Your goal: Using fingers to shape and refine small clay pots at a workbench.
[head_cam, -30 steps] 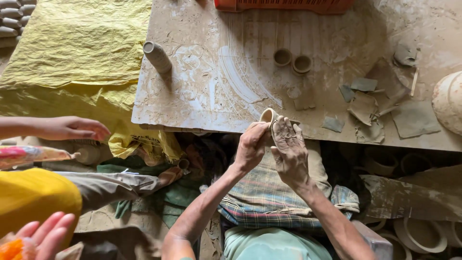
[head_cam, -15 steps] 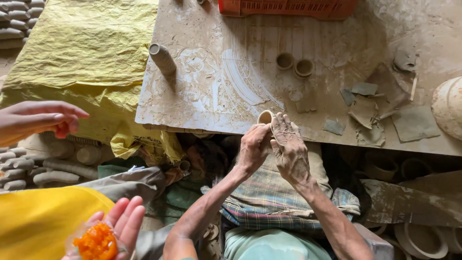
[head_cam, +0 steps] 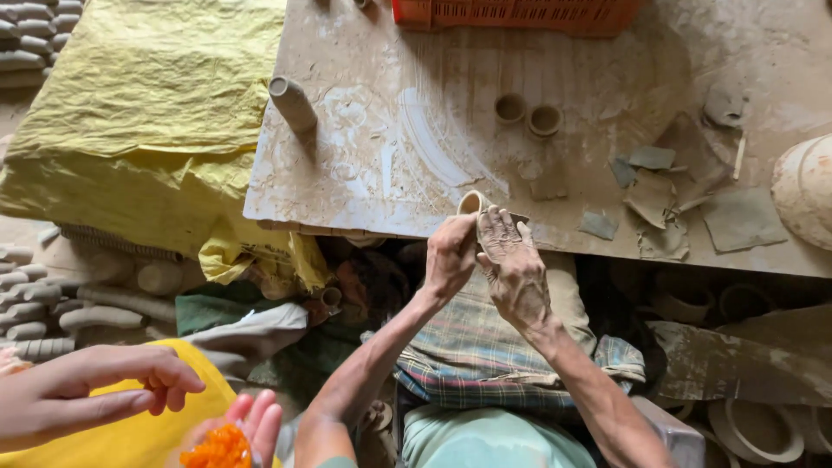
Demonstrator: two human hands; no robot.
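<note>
Both hands work one small clay cup [head_cam: 472, 203] at the near edge of the clay-smeared board [head_cam: 373, 173]. Left hand [head_cam: 451, 257] grips it from the near side; right hand [head_cam: 513, 264] lies flat against its wall, fingers extended. So both hands are closed together on the cup.

Judged step: shaping or smoothing the wall. Next move likely calls for light, even pressure so the rim stays round.

Two finished-looking clay rings [head_cam: 527, 113] sit farther in on the board; a clay cylinder [head_cam: 292, 104] stands toward its left edge.

Hard to make out: most of the cup is covered by the fingers. Another person's hands [head_cam: 104, 394] near the lower left hold something orange [head_cam: 218, 448], partly cut off.
</note>
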